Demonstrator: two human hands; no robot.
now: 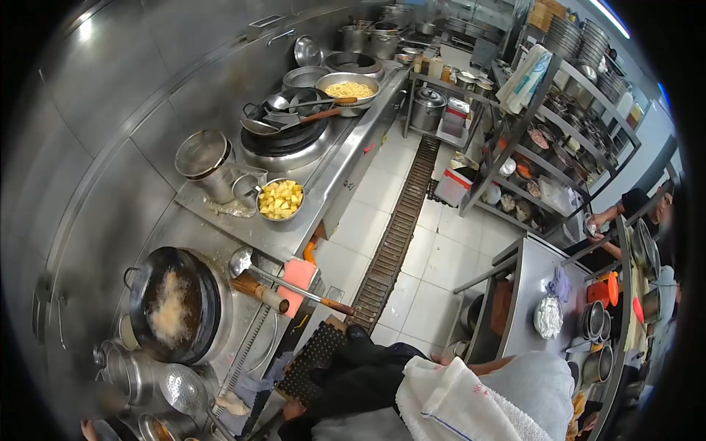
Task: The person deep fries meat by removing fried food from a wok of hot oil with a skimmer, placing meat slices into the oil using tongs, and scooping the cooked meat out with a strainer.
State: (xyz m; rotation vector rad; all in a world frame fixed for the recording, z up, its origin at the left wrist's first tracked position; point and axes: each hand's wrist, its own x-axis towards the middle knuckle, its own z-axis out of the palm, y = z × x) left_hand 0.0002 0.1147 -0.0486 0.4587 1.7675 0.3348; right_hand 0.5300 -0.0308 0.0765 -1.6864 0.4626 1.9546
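Note:
My left hand (pixel 293 409) is low in the head view beside my dark trousers, near the counter's front edge. Only a small part shows, so its grip is unclear. My right hand (pixel 441 359) is mostly covered by the white towel (pixel 448 397) over my grey shirt, its fingers barely visible. Food bubbles in oil in a black wok (pixel 151 339) on the left. Between wok and body lie a long-handled ladle (pixel 240 262), a bamboo brush (pixel 257 291) and a pink cloth (pixel 298 283). A perforated skimmer (pixel 184 387) rests nearer to me.
Yellow cubes fill a metal bowl (pixel 280 217) farther along the counter. Noodles (pixel 348 90) sit in a pan beyond a second wok. A drain grate (pixel 401 235) runs along the tiled floor. Shelving (pixel 559 140) stands right, where another person's hands (pixel 597 222) show.

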